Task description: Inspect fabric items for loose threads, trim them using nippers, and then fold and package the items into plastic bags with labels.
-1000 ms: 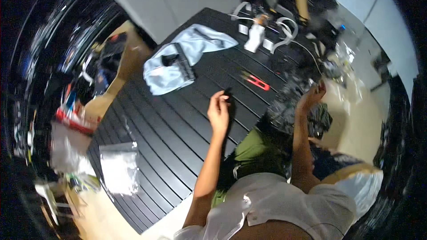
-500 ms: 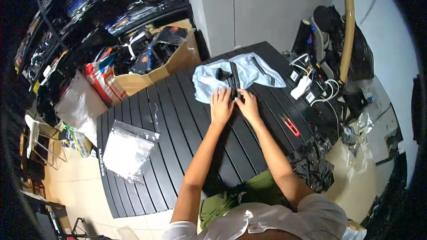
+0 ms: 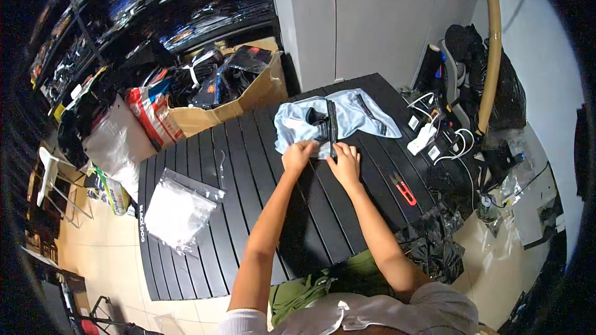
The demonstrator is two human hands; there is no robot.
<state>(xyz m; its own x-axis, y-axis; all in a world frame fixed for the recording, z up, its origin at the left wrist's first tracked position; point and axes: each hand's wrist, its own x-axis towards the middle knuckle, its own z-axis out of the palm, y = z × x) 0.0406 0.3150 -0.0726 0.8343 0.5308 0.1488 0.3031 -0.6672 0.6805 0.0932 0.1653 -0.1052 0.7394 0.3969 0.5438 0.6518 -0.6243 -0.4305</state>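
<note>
The light blue garment (image 3: 332, 119) lies spread and rumpled at the far end of the black slatted tabletop (image 3: 248, 211), with a dark strap or trim running down its middle; it looks only partly arranged, its left side bunched and its right side flatter, so by my judgement the smoothing or folding is at an early stage and most of it is left to do; the left hand (image 3: 298, 154) pinches the near hem of the cloth, fingers curled onto the fabric; the right hand (image 3: 345, 160) rests just beside it at the same edge, fingers bent down on the hem near the dark strip; a clear plastic bag (image 3: 180, 211) lies well apart on the left of the tabletop, unused; small red snips (image 3: 405, 190) lie to the right; a cardboard box (image 3: 239, 96) full of dark packets stands beyond the far edge.
</note>
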